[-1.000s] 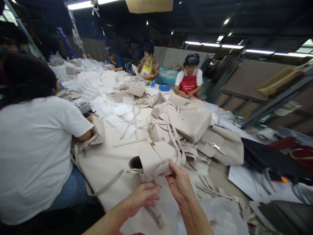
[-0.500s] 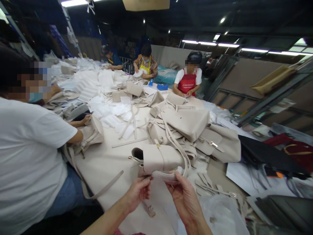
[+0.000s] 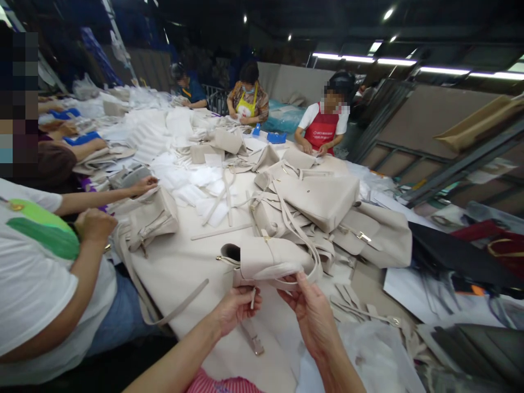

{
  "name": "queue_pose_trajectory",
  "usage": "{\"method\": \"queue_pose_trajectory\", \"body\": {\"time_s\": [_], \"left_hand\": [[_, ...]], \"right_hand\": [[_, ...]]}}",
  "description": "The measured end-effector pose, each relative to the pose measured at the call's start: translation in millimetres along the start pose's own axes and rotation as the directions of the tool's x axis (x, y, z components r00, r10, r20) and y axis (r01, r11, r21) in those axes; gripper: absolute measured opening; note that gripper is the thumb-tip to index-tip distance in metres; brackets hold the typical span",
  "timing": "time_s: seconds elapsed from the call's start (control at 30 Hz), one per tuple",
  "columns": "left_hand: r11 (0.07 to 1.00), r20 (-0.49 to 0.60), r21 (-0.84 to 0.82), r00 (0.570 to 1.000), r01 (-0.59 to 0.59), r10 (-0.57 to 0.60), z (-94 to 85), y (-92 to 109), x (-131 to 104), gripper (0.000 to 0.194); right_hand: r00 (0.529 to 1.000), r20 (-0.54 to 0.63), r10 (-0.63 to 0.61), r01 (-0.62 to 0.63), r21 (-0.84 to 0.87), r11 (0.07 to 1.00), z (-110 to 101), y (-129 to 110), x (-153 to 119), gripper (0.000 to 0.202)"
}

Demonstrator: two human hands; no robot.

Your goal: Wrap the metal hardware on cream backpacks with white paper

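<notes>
A beige handbag [image 3: 278,259] lies on its side on the table, just beyond both hands. My left hand [image 3: 237,307] pinches the narrow tip of a beige strap [image 3: 253,297] below the bag's left end. My right hand [image 3: 309,305] has its thumb and fingers closed on the bag's handle [image 3: 291,283], near its right side. White wrapping [image 3: 278,271] lies along that handle between the hands. Under my left hand is a loose strap piece with a metal buckle [image 3: 257,347].
More beige bags [image 3: 327,199] are heaped behind. White sheets [image 3: 204,188] and loose straps [image 3: 221,232] are scattered on the table. A co-worker at left [image 3: 33,284] handles another bag [image 3: 153,215]; several others work at the far side. Clear plastic [image 3: 368,355] lies at my right.
The view has shifted slightly. A strap tip now shows upright in my left hand, and the white wrapping reaches less far left. The co-worker at left has leaned back, arms apart.
</notes>
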State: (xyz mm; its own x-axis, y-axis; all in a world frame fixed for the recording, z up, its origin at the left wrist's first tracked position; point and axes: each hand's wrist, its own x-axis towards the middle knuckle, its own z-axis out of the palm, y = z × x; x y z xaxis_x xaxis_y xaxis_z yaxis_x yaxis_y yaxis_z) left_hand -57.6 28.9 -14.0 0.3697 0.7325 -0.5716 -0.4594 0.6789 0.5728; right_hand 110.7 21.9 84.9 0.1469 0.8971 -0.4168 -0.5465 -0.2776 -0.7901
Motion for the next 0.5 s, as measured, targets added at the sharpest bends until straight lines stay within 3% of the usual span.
{"method": "queue_pose_trajectory", "body": {"time_s": [0.17, 0.27, 0.4, 0.5], "left_hand": [[0.986, -0.057, 0.125, 0.991, -0.112, 0.12, 5.6, 6, 1, 0.038], [0.978, -0.08, 0.17, 0.988, -0.12, 0.135, 8.0, 6, 1, 0.04], [0.972, -0.085, 0.221, 0.991, -0.082, 0.103, 10.1, 9, 0, 0.043], [0.956, -0.099, 0.275, 0.986, -0.106, 0.137, 9.9, 16, 5, 0.043]], "right_hand": [[1.0, 0.004, -0.011, 0.012, -0.136, 0.991, -1, 2, 7, 0.046], [1.0, -0.019, 0.019, -0.024, -0.257, 0.966, -6, 6, 13, 0.056], [0.999, 0.033, -0.036, 0.049, -0.596, 0.801, -17, 7, 15, 0.072], [0.986, 0.153, -0.072, 0.162, -0.736, 0.657, -32, 10, 5, 0.059]]}}
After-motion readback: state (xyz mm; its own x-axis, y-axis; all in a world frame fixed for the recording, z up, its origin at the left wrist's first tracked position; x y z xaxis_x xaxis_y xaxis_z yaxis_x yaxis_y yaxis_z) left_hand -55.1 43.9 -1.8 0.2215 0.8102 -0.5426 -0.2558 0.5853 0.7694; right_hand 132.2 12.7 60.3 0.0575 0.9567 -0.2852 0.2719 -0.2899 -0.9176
